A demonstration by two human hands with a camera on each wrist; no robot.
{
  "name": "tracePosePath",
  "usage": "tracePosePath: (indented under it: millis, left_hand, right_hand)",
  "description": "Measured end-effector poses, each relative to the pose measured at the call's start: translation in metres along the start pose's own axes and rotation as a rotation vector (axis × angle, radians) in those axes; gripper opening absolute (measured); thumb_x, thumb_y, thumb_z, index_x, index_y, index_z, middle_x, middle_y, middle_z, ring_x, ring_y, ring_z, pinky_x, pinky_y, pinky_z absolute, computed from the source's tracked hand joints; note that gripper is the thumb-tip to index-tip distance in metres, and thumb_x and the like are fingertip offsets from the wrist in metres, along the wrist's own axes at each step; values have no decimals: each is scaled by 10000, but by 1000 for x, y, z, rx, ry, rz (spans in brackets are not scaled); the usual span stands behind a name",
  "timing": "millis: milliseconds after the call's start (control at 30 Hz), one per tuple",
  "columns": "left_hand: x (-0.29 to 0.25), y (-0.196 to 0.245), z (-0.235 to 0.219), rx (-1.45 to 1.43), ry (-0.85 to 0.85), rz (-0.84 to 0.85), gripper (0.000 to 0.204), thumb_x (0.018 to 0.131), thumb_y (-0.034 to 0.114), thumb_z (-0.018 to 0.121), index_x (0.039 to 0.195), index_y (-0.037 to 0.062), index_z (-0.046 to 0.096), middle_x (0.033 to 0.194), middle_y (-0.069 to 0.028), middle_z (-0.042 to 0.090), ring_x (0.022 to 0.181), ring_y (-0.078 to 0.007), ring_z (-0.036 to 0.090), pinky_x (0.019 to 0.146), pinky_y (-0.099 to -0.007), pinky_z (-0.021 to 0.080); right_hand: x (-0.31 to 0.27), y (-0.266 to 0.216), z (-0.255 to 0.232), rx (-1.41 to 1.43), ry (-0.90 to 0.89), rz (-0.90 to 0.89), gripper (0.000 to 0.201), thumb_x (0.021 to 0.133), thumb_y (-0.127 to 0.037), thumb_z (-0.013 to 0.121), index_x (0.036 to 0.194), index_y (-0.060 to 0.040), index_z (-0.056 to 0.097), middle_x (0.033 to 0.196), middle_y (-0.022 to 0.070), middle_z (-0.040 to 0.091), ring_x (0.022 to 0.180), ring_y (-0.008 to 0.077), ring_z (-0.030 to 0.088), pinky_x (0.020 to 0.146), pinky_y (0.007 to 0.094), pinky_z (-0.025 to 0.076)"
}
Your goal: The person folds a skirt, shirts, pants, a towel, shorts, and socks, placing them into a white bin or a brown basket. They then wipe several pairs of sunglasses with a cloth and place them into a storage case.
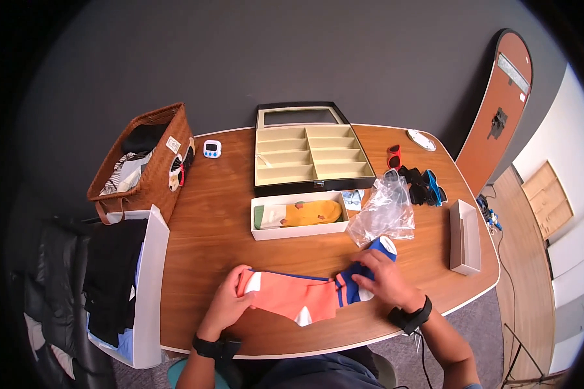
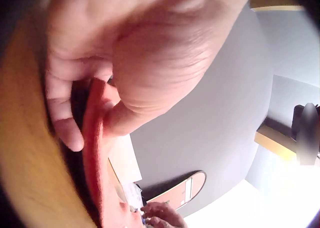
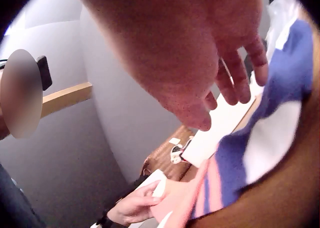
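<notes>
A long salmon-pink sock (image 1: 292, 295) with a blue foot, pink stripes and white patches lies lengthwise along the table's front. At its pink end, my left hand (image 1: 230, 299) pinches the edge between thumb and fingers; the left wrist view shows the thumb (image 2: 122, 120) on one face of the fabric. My right hand (image 1: 388, 280) hovers over the blue foot (image 3: 270, 105), fingers loosely bent and spread. In the right wrist view those fingers (image 3: 232, 88) show a gap from the fabric. Just beyond stands a white box (image 1: 298, 232) holding folded yellow and cream-green socks (image 1: 315, 212).
A divided case (image 1: 285, 174) with its lid raised stands behind the white box. Clear plastic bags (image 1: 386, 211) and sunglasses (image 1: 428, 188) lie right of it, near an upright narrow box (image 1: 464, 236). At left are a wicker basket (image 1: 146, 175), a timer (image 1: 212, 149) and a clothes box (image 1: 152, 292).
</notes>
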State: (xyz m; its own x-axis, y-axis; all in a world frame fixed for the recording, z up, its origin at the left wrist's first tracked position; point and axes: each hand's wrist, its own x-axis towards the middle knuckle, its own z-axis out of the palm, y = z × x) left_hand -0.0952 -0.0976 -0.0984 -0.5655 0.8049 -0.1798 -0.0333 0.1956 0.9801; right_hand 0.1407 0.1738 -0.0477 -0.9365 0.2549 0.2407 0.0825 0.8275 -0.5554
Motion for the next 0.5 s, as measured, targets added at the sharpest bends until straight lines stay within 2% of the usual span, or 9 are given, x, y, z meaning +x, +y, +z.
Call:
tracePosePath:
  millis: [67, 100, 167, 233, 267, 333, 400, 433, 500]
  left_hand:
    - [-9, 8, -10, 70, 3, -12, 518, 848, -55, 602, 1320, -1, 396, 1111, -106, 562, 790, -139, 605, 652, -280, 545]
    - [-12, 10, -16, 140, 8, -22, 529, 844, -57, 605, 1326, 2, 396, 1110, -109, 559, 792, -136, 601, 644, -278, 542]
    - [-14, 3, -26, 88, 21, -22, 538, 841, -55, 604, 1333, 16, 399, 1098, -109, 567, 783, -135, 601, 644, -277, 542]
    - [-16, 8, -33, 133, 39, -60, 540, 849, -38, 604, 1342, 28, 393, 1072, -102, 579, 777, -134, 605, 644, -277, 542]
    - [-18, 11, -30, 106, 72, -44, 482, 855, -11, 619, 1301, 24, 440, 1000, -89, 599, 755, -131, 606, 635, -276, 541]
    - [-19, 17, -30, 180, 60, -65, 440, 855, 5, 629, 1265, 19, 470, 968, -83, 604, 748, -130, 606, 630, -273, 539]
    - [-19, 19, -30, 262, 42, -74, 305, 881, 62, 649, 1160, 4, 539, 908, -56, 612, 732, -119, 610, 630, -279, 543]
    - [-20, 17, -31, 266, 52, -78, 305, 881, 62, 649, 1160, 4, 539, 908, -56, 612, 732, -119, 610, 630, -279, 543]
    - [-19, 16, -30, 29, -7, -53, 272, 922, 107, 634, 1155, -3, 545, 924, -36, 616, 755, -106, 615, 642, -286, 550]
  right_hand:
    - [-4, 7, -2, 35, -161, 265, 458, 819, -205, 713, 1225, -58, 561, 1100, 165, 580, 991, 350, 595, 881, 398, 490]
    - [-6, 9, -1, 37, -163, 265, 458, 819, -205, 713, 1225, -58, 561, 1100, 165, 580, 991, 350, 595, 881, 398, 490]
    - [-8, 10, 3, -178, -172, 94, 532, 814, -208, 717, 1289, -69, 524, 1125, 167, 553, 1048, 347, 578, 900, 391, 482]
    - [-7, 2, 4, -146, -181, 117, 503, 809, -201, 718, 1262, -69, 540, 1135, 164, 554, 1092, 342, 561, 912, 391, 474]
    - [-5, -1, 5, -177, -177, 114, 493, 808, -190, 716, 1253, -66, 543, 1122, 163, 563, 1069, 340, 574, 895, 391, 483]
    - [1, -13, 8, -195, -174, 96, 483, 807, -179, 714, 1244, -63, 545, 1109, 163, 573, 1047, 339, 588, 878, 390, 493]
    - [8, -33, 15, -26, -203, 9, 471, 805, -159, 710, 1235, -59, 545, 1074, 163, 596, 984, 341, 613, 831, 380, 516]
    - [10, -41, 23, 108, -269, 14, 461, 821, -176, 711, 1237, -65, 545, 1045, 159, 615, 927, 322, 633, 791, 364, 529]
    - [17, -54, 47, 428, -396, 58, 515, 850, -239, 726, 1267, -19, 518, 1179, 138, 585, 999, 242, 605, 872, 334, 496]
